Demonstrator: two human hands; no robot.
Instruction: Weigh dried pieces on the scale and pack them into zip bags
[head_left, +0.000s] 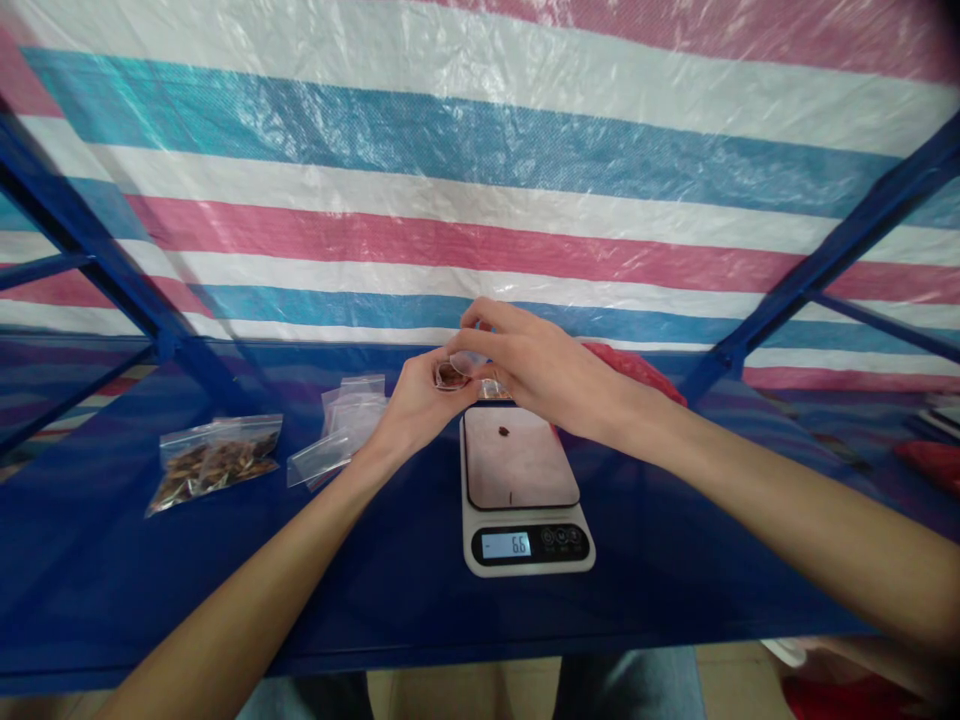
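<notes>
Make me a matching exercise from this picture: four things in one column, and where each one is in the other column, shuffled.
Things:
1. filled bag
2. pile of empty bags
3. brown piece
4. small clear bag

Places:
A. on the scale
B. pinched between left hand and right hand
C. far left on the blue surface
D. right beside the left wrist

Pairs: 1-C, 2-D, 3-A, 4-B
</notes>
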